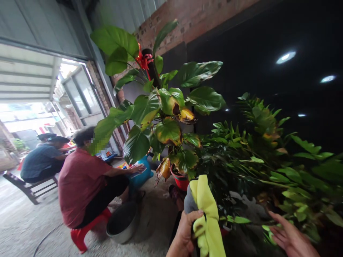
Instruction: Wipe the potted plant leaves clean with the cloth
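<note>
My left hand (pixel 185 231) is closed around a folded yellow and grey cloth (pixel 207 207), its thumb pressed on the near side. At the lower right, my right hand (pixel 291 233) has its fingers apart and holds nothing. Low green leaves lie beside its fingertips; whether they touch I cannot tell. Beyond the cloth rises a tall potted plant (pixel 142 107) with broad leaves, some yellow and brown at the edges. Its stake has a red ribbon (pixel 144 60) tied on. The red pot (pixel 180 178) is partly hidden by leaves.
A bushy plant (pixel 241 150) fills the right side before a dark glossy panel (pixel 254 64). On the left, a person in a red shirt (pixel 80 178) sits on a red stool (pixel 92 225) near a grey bucket (pixel 123 221). Other people sit farther back by a wooden chair (pixel 29 187).
</note>
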The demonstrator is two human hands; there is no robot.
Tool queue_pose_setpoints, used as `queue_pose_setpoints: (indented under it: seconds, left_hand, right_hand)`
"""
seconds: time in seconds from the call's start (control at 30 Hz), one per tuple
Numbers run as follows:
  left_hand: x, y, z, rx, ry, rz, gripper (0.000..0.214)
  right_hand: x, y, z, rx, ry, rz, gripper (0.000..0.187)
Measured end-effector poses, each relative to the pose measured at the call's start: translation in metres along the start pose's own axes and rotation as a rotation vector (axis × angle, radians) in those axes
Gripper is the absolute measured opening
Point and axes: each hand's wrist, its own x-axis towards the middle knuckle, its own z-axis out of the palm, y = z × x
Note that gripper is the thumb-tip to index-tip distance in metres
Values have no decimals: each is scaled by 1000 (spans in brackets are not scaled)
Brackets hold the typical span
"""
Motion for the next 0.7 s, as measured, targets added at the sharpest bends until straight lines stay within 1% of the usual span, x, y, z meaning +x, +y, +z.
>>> queue_pose_setpoints:
  seconds: [0.07, 0.1, 0.13, 0.17, 0.23, 0.27, 0.3, 0.33, 0.37, 0.43, 0.5, 0.53, 0.57, 0.6, 0.67, 0.7]
  left_hand:
    - [0, 18, 9, 46, 10, 66, 53]
    - [1, 30, 15, 69, 12, 111, 54]
    - [2, 42, 21, 88, 12, 162, 53]
    - [5, 53, 29, 97, 13, 223, 53]
    - [16, 72, 43, 90, 24, 352, 51]
    - [23, 76, 49, 81, 38, 410, 49]
    - [31, 76, 54, 78, 58, 457, 47]
    - [38, 71, 55, 91, 77, 482, 44]
    - [45, 62, 54, 124, 84, 479, 40]
    - [51, 36, 43, 241, 42, 373, 33]
    - [47, 12, 27, 369, -91, 188, 33]
    - [42, 6, 20, 403, -156, 117, 36]
    - [35, 5, 16, 411, -203, 75, 38]
    - [29, 12, 15, 405, -228, 70, 39]
    - [20, 39, 23, 367, -231, 156, 42]
    - [19, 56, 31, 344, -218, 233, 45]
  right_hand:
    - [-2, 0, 18, 84, 4, 200, 29]
    - [-3, 1, 26, 118, -21, 279, 28]
    - [-6, 2, 33, 134, -63, 322, 26]
    - [-7, 4, 39, 133, -102, 330, 27]
    - [-10, 8, 47, 89, -135, 301, 28]
    - [-11, 10, 50, 71, -151, 284, 29]
    - [-11, 11, 52, 71, -168, 269, 30]
    - [-11, 11, 54, 92, -180, 253, 31]
    - [-10, 12, 56, 135, -190, 230, 32]
    - [-7, 12, 58, 234, -198, 176, 31]
    - [-2, 14, 57, 275, -157, 139, 28]
    - [1, 15, 55, 277, -141, 126, 27]
    - [4, 16, 53, 267, -130, 122, 26]
    - [6, 17, 51, 251, -126, 128, 25]
    - [7, 16, 49, 232, -145, 149, 24]
    - [6, 15, 49, 240, -155, 163, 23]
